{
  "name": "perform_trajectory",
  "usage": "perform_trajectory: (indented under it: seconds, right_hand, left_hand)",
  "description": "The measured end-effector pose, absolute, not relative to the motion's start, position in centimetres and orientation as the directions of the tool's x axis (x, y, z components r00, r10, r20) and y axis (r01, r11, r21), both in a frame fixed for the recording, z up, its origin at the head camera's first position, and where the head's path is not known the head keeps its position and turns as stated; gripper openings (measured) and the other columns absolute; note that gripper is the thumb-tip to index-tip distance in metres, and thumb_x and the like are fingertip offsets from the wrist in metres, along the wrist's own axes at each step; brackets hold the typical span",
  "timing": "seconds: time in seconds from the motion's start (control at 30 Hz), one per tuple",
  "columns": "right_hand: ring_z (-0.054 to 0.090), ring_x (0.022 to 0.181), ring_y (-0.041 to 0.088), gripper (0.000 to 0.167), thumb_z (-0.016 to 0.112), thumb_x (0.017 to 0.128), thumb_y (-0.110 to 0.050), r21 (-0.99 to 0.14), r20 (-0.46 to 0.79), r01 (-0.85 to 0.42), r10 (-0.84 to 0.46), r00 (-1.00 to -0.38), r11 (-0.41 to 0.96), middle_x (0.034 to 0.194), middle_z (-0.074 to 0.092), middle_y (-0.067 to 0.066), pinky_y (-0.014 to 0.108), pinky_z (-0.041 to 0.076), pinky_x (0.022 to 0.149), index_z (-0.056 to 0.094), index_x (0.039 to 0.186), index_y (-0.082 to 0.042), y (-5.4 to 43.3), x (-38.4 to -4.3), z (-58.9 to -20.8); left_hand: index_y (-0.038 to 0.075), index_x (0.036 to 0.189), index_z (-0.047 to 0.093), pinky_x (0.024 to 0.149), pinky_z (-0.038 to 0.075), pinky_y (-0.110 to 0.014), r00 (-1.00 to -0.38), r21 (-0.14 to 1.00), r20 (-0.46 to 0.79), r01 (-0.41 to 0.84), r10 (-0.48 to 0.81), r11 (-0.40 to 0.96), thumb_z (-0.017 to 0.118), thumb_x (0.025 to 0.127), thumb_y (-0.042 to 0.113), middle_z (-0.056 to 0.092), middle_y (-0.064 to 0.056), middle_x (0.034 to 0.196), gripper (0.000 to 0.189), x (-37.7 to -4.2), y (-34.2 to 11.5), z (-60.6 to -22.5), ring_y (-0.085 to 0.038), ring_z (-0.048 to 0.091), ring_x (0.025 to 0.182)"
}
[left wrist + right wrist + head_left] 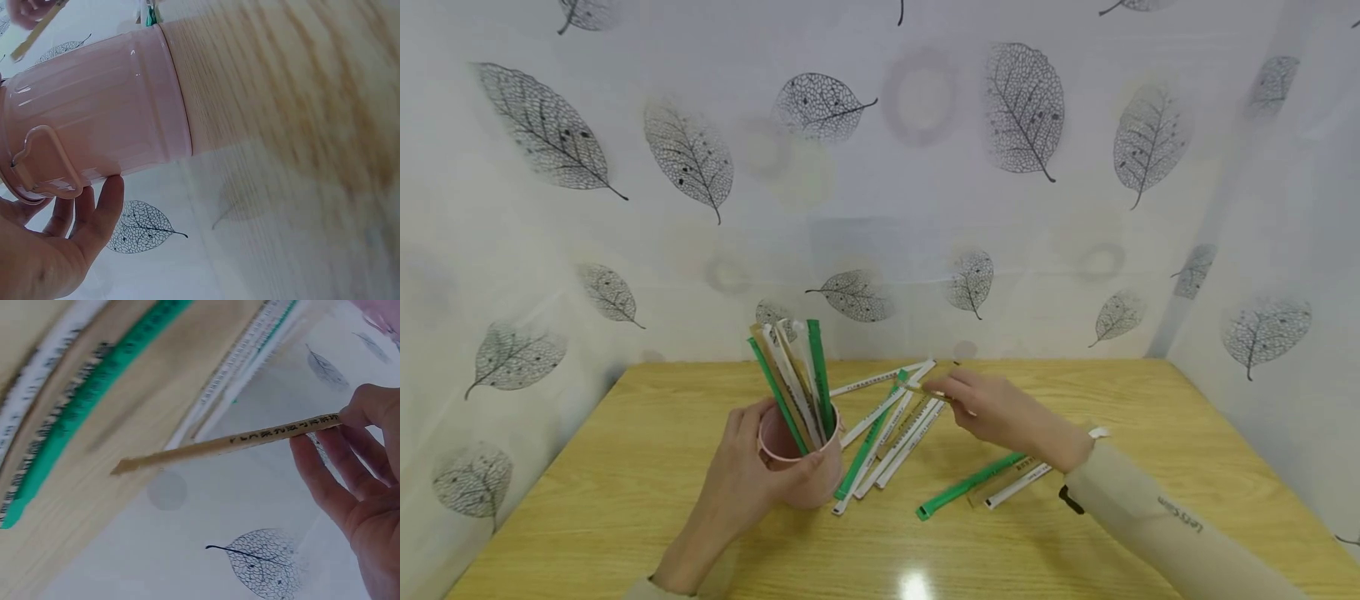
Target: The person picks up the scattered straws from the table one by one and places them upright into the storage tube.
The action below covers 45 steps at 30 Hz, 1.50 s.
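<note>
My left hand (741, 479) grips a small pink pail (822, 477) by its side, thumb at the near rim and fingers round the far side. In the left wrist view, the pail (94, 106) shows a looped side handle (70, 165) beside the fingers. Several paper-wrapped straws (792, 383) in green, white and brown stand leaning inside it. Over the far end of a loose pile, my right hand (1000, 417) pinches one brown paper-wrapped straw (225, 444) by its end, between thumb and fingers. Printed dark characters run along that straw.
Loose wrapped straws (887, 442) lie in a slanting pile right of the pail. A second small group, with a green straw (966, 487) at its left, lies under the right forearm. A leaf-print cloth (880, 208) hangs behind and beside the wooden table (587, 508).
</note>
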State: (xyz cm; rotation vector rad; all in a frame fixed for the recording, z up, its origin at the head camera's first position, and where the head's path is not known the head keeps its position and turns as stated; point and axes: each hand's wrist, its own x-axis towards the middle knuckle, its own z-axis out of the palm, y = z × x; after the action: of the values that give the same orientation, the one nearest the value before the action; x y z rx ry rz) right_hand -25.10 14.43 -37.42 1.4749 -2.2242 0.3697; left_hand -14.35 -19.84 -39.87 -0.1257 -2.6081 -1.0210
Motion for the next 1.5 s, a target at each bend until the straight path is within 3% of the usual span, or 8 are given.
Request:
perform_trajectory:
  seconds: [0.23,0.37,0.63,0.83,1.07,1.33,1.5]
  right_hand:
    - [0.061,0.082,0.011,0.056,0.067,0.086,0.015,-0.195,0.587,-0.930,-0.723,-0.364,0.311,0.093,0.064,0.005,0.018,0.058,0.066,0.054,0.139,0.002,13.1,-25.1,-34.3]
    - [0.068,0.082,0.015,0.059,0.069,0.085,0.015,-0.302,0.655,-0.921,-0.648,-0.389,0.248,0.090,0.067,0.007,0.021,0.060,0.064,0.053,0.140,0.002,12.0,-25.0,-32.9]
    - [0.069,0.086,0.011,0.060,0.068,0.086,0.015,-0.501,0.711,-0.860,-0.519,-0.474,0.100,0.092,0.069,0.010,0.028,0.063,0.066,0.052,0.141,-0.003,9.3,-24.5,-30.9]
    - [0.072,0.085,0.018,0.060,0.067,0.086,0.016,-0.527,0.742,-0.850,-0.483,-0.465,0.009,0.095,0.071,0.016,0.031,0.064,0.068,0.049,0.141,0.002,7.3,-24.0,-29.8]
    - [0.073,0.085,0.028,0.059,0.067,0.085,0.016,-0.486,0.792,-0.872,-0.454,-0.409,-0.063,0.096,0.072,0.021,0.031,0.064,0.067,0.047,0.140,0.008,5.1,-23.6,-29.0]
    - [0.073,0.084,0.027,0.060,0.066,0.084,0.019,-0.514,0.818,-0.838,-0.397,-0.416,-0.181,0.097,0.070,0.027,0.036,0.064,0.069,0.045,0.140,0.010,3.4,-23.4,-28.8]
    - [0.072,0.085,0.028,0.058,0.065,0.086,0.017,-0.523,0.807,-0.831,-0.423,-0.413,-0.188,0.098,0.070,0.026,0.035,0.064,0.068,0.045,0.140,0.009,2.4,-23.3,-29.1]
  left_hand:
    - [0.005,0.145,0.046,0.088,0.058,-0.049,-0.940,0.645,0.339,0.200,-0.041,0.737,0.083,0.080,0.053,0.051,-0.018,0.130,0.089,-14.3,-19.8,-39.9,-0.035,0.062,0.114]
    - [0.006,0.145,0.046,0.087,0.059,-0.050,-0.940,0.646,0.340,0.205,-0.036,0.735,0.082,0.081,0.053,0.050,-0.018,0.130,0.088,-14.4,-19.8,-39.9,-0.035,0.062,0.114]
    - [0.006,0.145,0.046,0.086,0.059,-0.049,-0.939,0.650,0.341,0.210,-0.033,0.730,0.083,0.081,0.053,0.050,-0.018,0.130,0.088,-14.4,-19.9,-39.9,-0.035,0.062,0.113]
    - [0.005,0.145,0.046,0.086,0.059,-0.049,-0.939,0.643,0.342,0.209,-0.033,0.737,0.082,0.081,0.053,0.050,-0.018,0.130,0.088,-14.5,-19.9,-39.9,-0.034,0.062,0.113]
    - [0.006,0.146,0.045,0.088,0.059,-0.050,-0.943,0.643,0.331,0.198,-0.036,0.740,0.081,0.081,0.055,0.049,-0.017,0.131,0.089,-14.5,-20.0,-39.8,-0.034,0.062,0.114]
    - [0.008,0.147,0.045,0.087,0.058,-0.047,-0.946,0.647,0.322,0.198,-0.028,0.736,0.081,0.081,0.057,0.049,-0.016,0.131,0.089,-14.6,-20.0,-39.9,-0.032,0.061,0.114]
    - [0.009,0.147,0.045,0.087,0.058,-0.046,-0.946,0.648,0.323,0.202,-0.024,0.734,0.081,0.082,0.056,0.049,-0.016,0.131,0.088,-14.5,-20.0,-40.0,-0.032,0.061,0.113]
